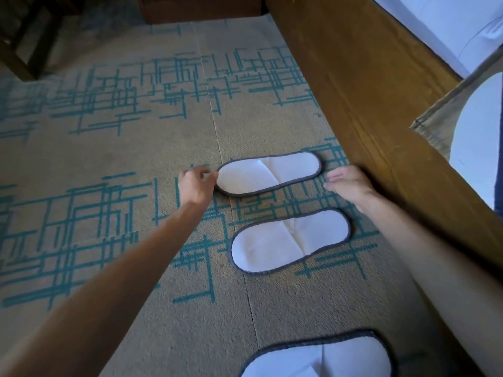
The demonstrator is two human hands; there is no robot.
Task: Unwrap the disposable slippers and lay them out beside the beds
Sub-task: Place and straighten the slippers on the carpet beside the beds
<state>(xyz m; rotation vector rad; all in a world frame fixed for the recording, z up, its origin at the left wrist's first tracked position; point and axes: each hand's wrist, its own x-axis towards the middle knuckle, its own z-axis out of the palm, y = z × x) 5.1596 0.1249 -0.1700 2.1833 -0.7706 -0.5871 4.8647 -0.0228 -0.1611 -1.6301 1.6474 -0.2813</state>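
Flat oval slippers [269, 173], maybe pinched.

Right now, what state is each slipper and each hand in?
Far slipper: unwrapped, flat on the carpet, heel end pinched by the left hand.
Middle slipper: unwrapped, flat, untouched.
Near slipper: flat, partly cut off by the frame.
Left hand: fingers closed on the far slipper's edge.
Right hand: open, holding nothing, by the bed frame.
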